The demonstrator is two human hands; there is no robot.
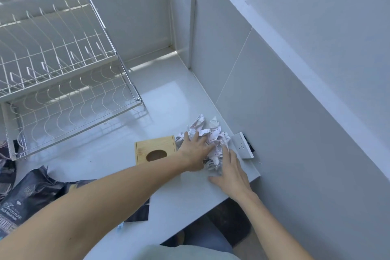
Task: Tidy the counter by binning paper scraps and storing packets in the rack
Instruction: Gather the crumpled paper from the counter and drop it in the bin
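Both your hands gather crumpled paper scraps (207,137) on the counter (168,107).
Left hand (195,152) and right hand (231,172), fingers spread, press its sides; light, springy, so cup underneath.

- Rack (63,74): on the counter (164,99), rear left.
- Wooden box (155,150): right of the rack, nearer the front.
- Paper scraps (207,137): between box and wall socket (242,145).
- Packets (27,198): front left, on the counter.
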